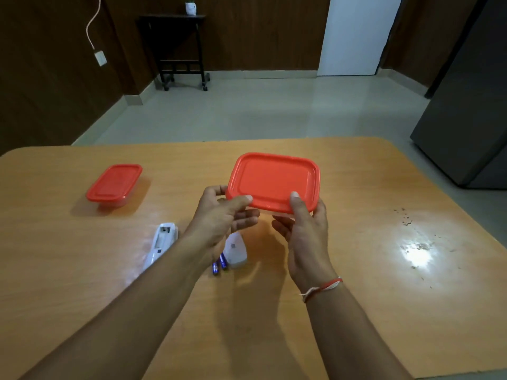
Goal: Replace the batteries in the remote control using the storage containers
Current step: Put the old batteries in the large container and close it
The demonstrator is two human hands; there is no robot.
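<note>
Both thumbs atop container lid [274,182], fingers [247,223] beneath

The lid [273,182] is showing plain orange-red, and so is the lid of the far box [114,182]. The remote [160,244] and its cover [235,250] are showing white. The batteries [219,264] are showing blue-purple. The table [356,242] is showing pale orange woodgrain. A red-and-white thread [322,288] is circling the right wrist.
</note>
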